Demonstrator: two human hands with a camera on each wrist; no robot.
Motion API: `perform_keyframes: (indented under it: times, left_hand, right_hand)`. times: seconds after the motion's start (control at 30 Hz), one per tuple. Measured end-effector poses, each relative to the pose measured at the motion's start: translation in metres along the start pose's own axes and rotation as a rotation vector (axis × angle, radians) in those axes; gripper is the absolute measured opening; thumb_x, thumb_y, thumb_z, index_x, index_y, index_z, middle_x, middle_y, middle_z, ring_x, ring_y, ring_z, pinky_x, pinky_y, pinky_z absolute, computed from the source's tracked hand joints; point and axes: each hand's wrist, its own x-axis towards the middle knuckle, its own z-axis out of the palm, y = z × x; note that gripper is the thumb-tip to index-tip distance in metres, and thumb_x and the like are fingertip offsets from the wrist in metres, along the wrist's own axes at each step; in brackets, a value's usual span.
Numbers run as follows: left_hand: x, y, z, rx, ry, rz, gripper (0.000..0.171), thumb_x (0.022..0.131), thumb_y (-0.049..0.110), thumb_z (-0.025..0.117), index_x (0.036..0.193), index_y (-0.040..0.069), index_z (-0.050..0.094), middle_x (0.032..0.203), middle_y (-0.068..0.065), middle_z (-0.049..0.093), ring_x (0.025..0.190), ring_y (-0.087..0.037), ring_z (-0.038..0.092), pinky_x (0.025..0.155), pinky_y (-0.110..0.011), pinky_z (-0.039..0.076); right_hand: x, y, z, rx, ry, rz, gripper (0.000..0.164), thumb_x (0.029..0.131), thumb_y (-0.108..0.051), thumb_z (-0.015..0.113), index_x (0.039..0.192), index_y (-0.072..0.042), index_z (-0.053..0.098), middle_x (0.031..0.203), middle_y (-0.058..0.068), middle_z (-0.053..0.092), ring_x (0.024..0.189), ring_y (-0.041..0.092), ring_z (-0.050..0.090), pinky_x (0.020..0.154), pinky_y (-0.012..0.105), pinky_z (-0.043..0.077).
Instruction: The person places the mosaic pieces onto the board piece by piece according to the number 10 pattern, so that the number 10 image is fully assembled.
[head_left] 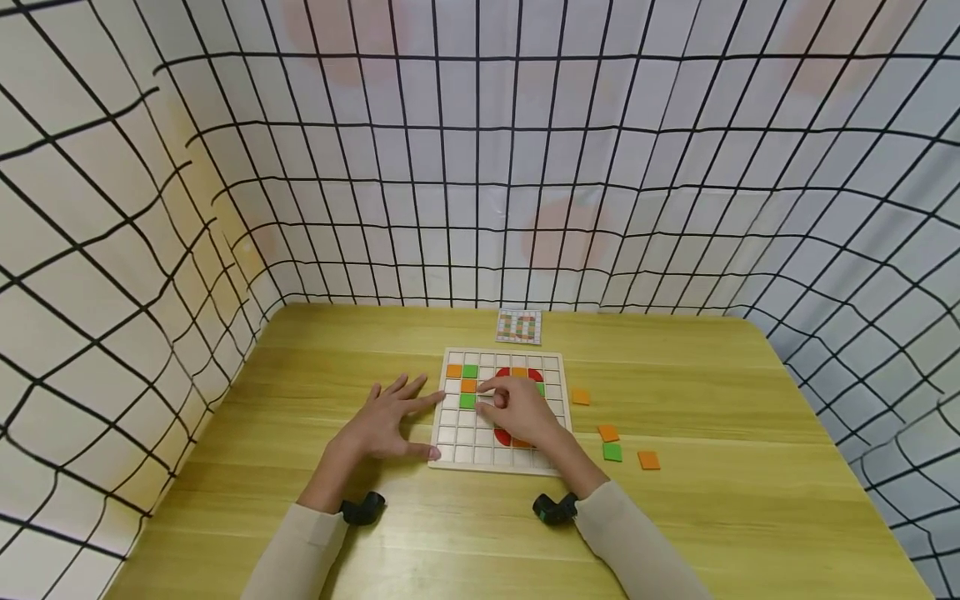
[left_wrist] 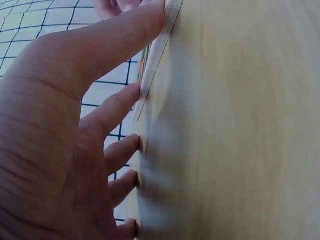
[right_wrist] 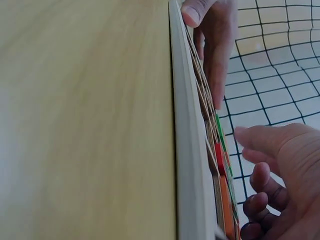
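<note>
A white gridded board (head_left: 465, 454) lies on the table, bearing square orange and green tiles and rounded red pieces. At its left edge my left hand (head_left: 386, 421) spreads its fingers, with the index fingertip and thumb (left_wrist: 125, 30) touching the frame. Over the middle of the board is my right hand (head_left: 521, 408), thumb and index finger apart beside a green tile (head_left: 467, 401) and an orange tile (head_left: 468, 386). Nothing shows between those fingertips in the right wrist view, where the other fingers (right_wrist: 260, 205) curl. This hand and forearm hide part of the board's pieces.
A small pattern card (head_left: 518, 327) lies behind the board. To the right are loose tiles: an orange one (head_left: 581, 397) near the frame, another orange tile (head_left: 608, 432) by a green tile (head_left: 612, 452), and a farther orange tile (head_left: 648, 460). Black-gridded white curtains (head_left: 465, 167) surround the table.
</note>
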Motion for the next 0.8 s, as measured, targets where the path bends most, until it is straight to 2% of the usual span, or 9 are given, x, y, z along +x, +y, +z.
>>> perform_keyframes:
  times: [0.23, 0.47, 0.8]
  left_hand:
    - [-0.001, 0.001, -0.004, -0.001, 0.010, -0.001, 0.094, 0.076, 0.073, 0.075, 0.156, 0.036, 0.045, 0.171, -0.012, 0.026, 0.157, -0.048, 0.017, 0.120, -0.077, 0.009]
    - [0.000, -0.001, -0.003, -0.003, 0.017, 0.002, 0.095, 0.075, 0.073, 0.076, 0.156, 0.035, 0.045, 0.171, -0.012, 0.026, 0.157, -0.047, 0.017, 0.120, -0.077, 0.008]
    - [-0.001, -0.002, 0.001, -0.009, -0.004, -0.005, 0.095, 0.075, 0.073, 0.075, 0.156, 0.035, 0.045, 0.171, -0.012, 0.025, 0.158, -0.047, 0.015, 0.120, -0.077, 0.007]
  right_hand:
    - [-0.011, 0.001, -0.016, -0.001, 0.035, -0.018, 0.023, 0.092, -0.026, 0.079, 0.112, -0.014, 0.078, 0.067, -0.004, 0.054, 0.054, 0.009, 0.040, 0.055, 0.023, 0.035]
    - [-0.025, 0.014, -0.035, -0.005, 0.063, -0.010, 0.022, 0.092, -0.024, 0.079, 0.111, -0.012, 0.077, 0.065, -0.002, 0.049, 0.056, 0.010, 0.039, 0.057, 0.024, 0.035]
    - [-0.060, 0.046, -0.074, -0.087, 0.113, 0.114, 0.025, 0.092, -0.031, 0.079, 0.113, -0.017, 0.077, 0.070, -0.003, 0.053, 0.064, 0.012, 0.046, 0.062, 0.025, 0.037]
